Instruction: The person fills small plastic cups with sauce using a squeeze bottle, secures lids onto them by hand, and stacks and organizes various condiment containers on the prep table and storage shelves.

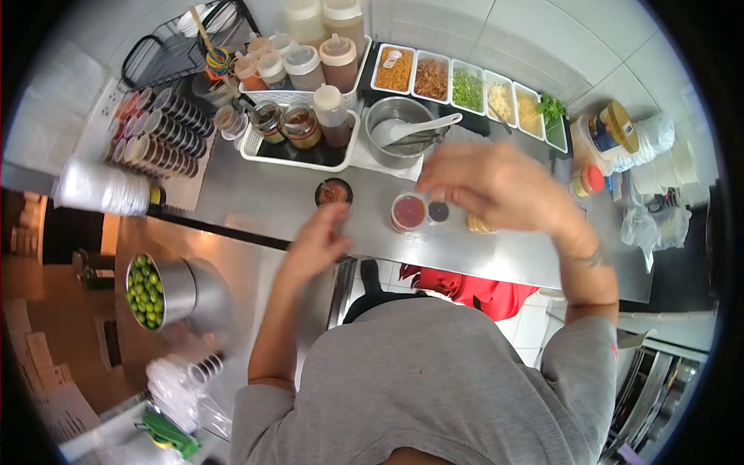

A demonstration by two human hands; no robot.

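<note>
My left hand (319, 242) is just below a small black cup of reddish sauce (334, 191). Its fingers are loosely bent and apart, with nothing visible in them; the fingertips come close to the cup's lower rim, and I cannot tell if they touch. Slightly blurred, my right hand (496, 186) hovers over the counter with fingertips drawn together; whatever they pinch is hidden. Left of it stands a clear plastic cup of red liquid (408, 211), beside a small dark round cup or lid (439, 211). A cup with yellowish contents (479, 225) is partly covered by my right hand.
A steel pot (398, 132) with a white ladle (422, 125) stands behind the cups. White trays of toppings (467, 85) line the back. Left are a white basket (298, 160) with jars and a bottle, stacked cups (167, 139), and a steel pot of green limes (177, 291).
</note>
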